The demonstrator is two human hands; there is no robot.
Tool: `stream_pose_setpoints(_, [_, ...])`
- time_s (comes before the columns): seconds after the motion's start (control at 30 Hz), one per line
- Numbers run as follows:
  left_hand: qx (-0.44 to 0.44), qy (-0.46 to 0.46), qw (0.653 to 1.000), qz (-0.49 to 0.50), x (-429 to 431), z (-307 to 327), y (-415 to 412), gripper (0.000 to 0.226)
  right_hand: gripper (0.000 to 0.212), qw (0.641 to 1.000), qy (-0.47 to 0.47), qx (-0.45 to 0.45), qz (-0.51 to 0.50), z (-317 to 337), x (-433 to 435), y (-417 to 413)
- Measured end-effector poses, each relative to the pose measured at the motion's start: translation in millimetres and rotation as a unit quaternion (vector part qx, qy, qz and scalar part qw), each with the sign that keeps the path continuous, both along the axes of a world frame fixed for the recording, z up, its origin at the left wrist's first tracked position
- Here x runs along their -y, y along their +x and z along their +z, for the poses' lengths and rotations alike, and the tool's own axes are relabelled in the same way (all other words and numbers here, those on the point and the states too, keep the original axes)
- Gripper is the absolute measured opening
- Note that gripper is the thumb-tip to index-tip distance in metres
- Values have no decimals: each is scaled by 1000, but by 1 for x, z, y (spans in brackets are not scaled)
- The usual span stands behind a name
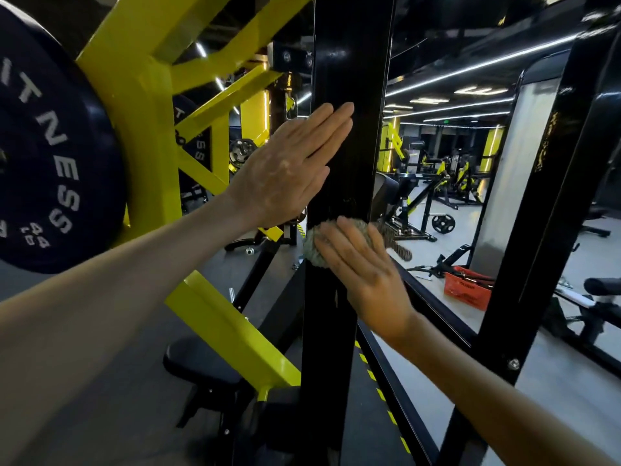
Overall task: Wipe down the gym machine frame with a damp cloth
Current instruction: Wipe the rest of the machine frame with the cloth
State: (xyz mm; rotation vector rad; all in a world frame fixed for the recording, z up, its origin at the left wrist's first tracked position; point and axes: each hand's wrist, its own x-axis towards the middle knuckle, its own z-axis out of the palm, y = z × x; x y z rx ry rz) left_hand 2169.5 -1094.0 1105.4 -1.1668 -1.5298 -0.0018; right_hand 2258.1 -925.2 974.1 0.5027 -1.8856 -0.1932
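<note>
The grey cloth (311, 245) is being pressed in a bunch against the front face of the black upright post (349, 79), about halfway down the part that is showing. It is being covered by the right hand (363, 267), with fingers lying nearly straight over it, pushing flat rather than clenching; the thumb is hidden, so a pinch underneath cannot be ruled out. The left hand (285, 173) is being laid flat higher on the same post, fingers straight and together, holding nothing, apparently for bracing. The step is being read as a wipe running along the post. The cloth is being used wadded, so only a narrow strip is likely being cleaned; it would be better spread to the full width of the face, pushed in long overlapping passes with even pressure, and wrapped round the edges for the side faces. Faint marks are showing on the gloss just above and below the cloth. The bare left palm is probably printing the paint, so that patch is being left for later. Further out, a yellow frame (134, 95) with a 44 LB weight plate (50, 146) is standing to the left, and an orange crate (467, 290) is sitting on the floor to the right.
</note>
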Motion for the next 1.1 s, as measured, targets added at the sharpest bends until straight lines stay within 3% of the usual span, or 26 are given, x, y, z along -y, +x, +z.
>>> stream_pose_setpoints(0.13, [11,0,1000,-9,-1,-2,0,54,35,996,38,71,38,-72,-3,7])
stream_pose_setpoints(0.27, [8,7,1000,-10,-1,-6,-4,54,35,988,100,118,12,-118,-11,20])
stream_pose_setpoints(0.4, [13,11,1000,-7,-3,-9,-3,55,31,986,121,110,19,-82,-13,18])
stream_pose_setpoints(0.5, [12,12,1000,-3,-3,-9,-2,55,38,995,81,65,8,-26,-8,14])
stream_pose_setpoints(0.6, [15,5,1000,2,-3,-9,-4,56,31,999,28,19,-8,11,-1,8])
stream_pose_setpoints(0.77, [24,11,1000,-3,-4,-13,-5,55,36,997,-58,29,30,-25,8,6])
stream_pose_setpoints(0.93, [37,-2,999,-5,-3,-31,-5,54,39,990,13,134,32,-98,-2,13])
stream_pose_setpoints(1.1, [32,-10,999,-3,2,-46,-4,55,47,990,15,137,33,-62,-2,18])
